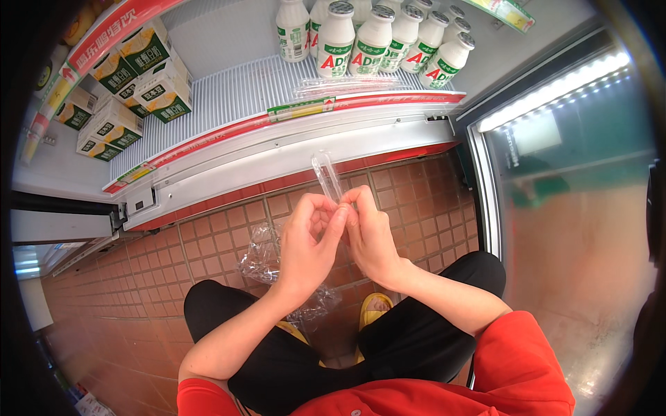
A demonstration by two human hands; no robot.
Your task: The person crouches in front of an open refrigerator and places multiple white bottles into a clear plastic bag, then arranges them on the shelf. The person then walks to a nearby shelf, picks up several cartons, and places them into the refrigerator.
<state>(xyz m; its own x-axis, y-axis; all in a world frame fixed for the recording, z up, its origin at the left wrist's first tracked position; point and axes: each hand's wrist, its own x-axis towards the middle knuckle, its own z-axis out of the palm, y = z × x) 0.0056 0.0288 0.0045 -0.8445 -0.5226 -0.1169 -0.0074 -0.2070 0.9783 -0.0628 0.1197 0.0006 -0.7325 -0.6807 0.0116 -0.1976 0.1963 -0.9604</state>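
Note:
My left hand (pixel 310 239) and my right hand (pixel 371 232) meet in front of me, fingertips pinched together. Between them they grip thin clear straws (pixel 325 171), whose upper ends stick out past the fingers towards the fridge shelf. The lower ends are hidden by my fingers. More straws (pixel 345 84) of the same clear look lie flat at the shelf's front edge. Behind those stand several white bottles (pixel 337 43) with green-and-white labels and dark foil caps.
Several green, white and yellow cartons (pixel 163 90) stand on the left of the ribbed shelf (pixel 229 80). Crumpled clear plastic film (pixel 262 255) lies on the brown tiled floor (pixel 208 249) below my hands. A glass fridge door (pixel 555 229) stands open at the right.

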